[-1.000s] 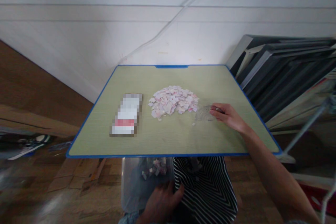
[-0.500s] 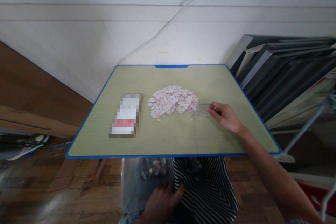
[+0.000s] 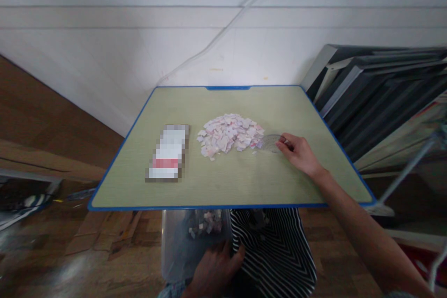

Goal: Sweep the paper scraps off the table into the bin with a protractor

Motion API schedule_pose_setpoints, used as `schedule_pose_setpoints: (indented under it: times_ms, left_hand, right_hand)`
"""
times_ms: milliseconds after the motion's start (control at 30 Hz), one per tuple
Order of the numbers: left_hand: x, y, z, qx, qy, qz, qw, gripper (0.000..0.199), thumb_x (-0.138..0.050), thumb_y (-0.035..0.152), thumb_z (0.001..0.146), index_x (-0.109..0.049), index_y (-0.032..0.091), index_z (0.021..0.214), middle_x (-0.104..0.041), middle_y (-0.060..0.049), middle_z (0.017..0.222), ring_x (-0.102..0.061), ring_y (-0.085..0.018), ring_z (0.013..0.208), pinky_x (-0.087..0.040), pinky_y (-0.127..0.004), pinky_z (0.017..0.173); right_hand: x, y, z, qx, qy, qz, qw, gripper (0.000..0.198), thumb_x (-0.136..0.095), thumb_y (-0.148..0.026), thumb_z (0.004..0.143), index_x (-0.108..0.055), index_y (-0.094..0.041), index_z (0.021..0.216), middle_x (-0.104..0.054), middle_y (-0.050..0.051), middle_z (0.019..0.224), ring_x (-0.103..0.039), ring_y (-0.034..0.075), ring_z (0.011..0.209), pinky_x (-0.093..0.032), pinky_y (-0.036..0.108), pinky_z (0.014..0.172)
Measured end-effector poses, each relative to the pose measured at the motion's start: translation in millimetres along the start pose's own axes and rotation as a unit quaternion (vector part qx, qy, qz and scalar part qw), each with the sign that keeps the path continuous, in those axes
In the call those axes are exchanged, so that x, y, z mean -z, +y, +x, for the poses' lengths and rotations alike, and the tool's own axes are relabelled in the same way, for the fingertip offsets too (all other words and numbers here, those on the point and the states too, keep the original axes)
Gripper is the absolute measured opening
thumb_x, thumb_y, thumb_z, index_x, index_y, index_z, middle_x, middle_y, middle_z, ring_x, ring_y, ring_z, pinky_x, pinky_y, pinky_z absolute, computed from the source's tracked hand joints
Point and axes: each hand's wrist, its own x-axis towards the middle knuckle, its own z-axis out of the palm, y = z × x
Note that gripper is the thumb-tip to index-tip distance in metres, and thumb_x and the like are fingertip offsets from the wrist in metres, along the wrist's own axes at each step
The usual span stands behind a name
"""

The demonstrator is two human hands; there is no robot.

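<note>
My right hand (image 3: 296, 151) pinches a clear half-round protractor (image 3: 270, 143) over the tabletop. Its left end reaches the right edge of a heap of small torn paper scraps (image 3: 230, 135), mostly white and pinkish. A stray scrap (image 3: 254, 152) lies just below that edge. Under the table's front edge, my left hand (image 3: 216, 267) is at the right rim of a translucent plastic box (image 3: 174, 251), thumb on one side and fingers on the other. More scraps (image 3: 209, 222) lie inside the box.
The table (image 3: 223, 186) has a blue edge. A blurred-out flat rectangular thing (image 3: 167, 152) lies on its left. Dark flat panels (image 3: 380, 88) lean at the right. A striped cloth (image 3: 279, 251) covers my lap. Flattened cardboard (image 3: 94, 237) is on the floor.
The protractor has shifted slightly up toward the heap, and the stray scrap has moved up a little with it. My left hand stays in place. At far left, a shoe on the floor has moved.
</note>
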Motion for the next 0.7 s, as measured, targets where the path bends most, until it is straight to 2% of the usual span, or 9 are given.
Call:
schedule_pose_setpoints:
  times_ms: [267, 400, 700]
  left_hand:
    - [-0.1, 1.0, -0.7, 0.003, 0.005, 0.001, 1.0, 0.045, -0.045, 0.01, 0.085, -0.03, 0.022, 0.126, -0.057, -0.013, 0.104, -0.06, -0.024, 0.085, -0.052, -0.035, 0.066]
    - [-1.8, 0.9, -1.4, 0.004, 0.011, -0.002, 1.0, 0.045, -0.043, 0.01, 0.086, -0.029, 0.023, 0.126, -0.057, -0.013, 0.102, -0.059, -0.023, 0.087, -0.051, -0.035, 0.068]
    - [-2.7, 0.7, -1.9, 0.003, 0.01, -0.018, 1.0, 0.045, -0.044, 0.01, 0.085, -0.031, 0.022, 0.127, -0.055, -0.015, 0.109, -0.058, -0.025, 0.09, -0.051, -0.037, 0.07]
  right_hand:
    - [-1.8, 2.2, -0.2, 0.002, 0.013, -0.022, 1.0, 0.02, -0.043, -0.033, 0.078, -0.043, -0.019, 0.063, -0.043, -0.002, 0.046, -0.04, 0.011, 0.041, -0.028, 0.023, 0.043]
    - [-2.2, 2.2, -0.3, 0.008, 0.02, -0.028, 0.999, 0.02, -0.043, -0.033, 0.078, -0.042, -0.019, 0.063, -0.042, -0.003, 0.045, -0.037, 0.01, 0.04, -0.027, 0.023, 0.043]
    - [-3.1, 4.0, 2.9, -0.03, 0.024, -0.007, 0.999, 0.025, -0.044, -0.039, 0.076, -0.043, -0.02, 0.061, -0.042, -0.002, 0.046, -0.038, 0.011, 0.04, -0.027, 0.023, 0.042]
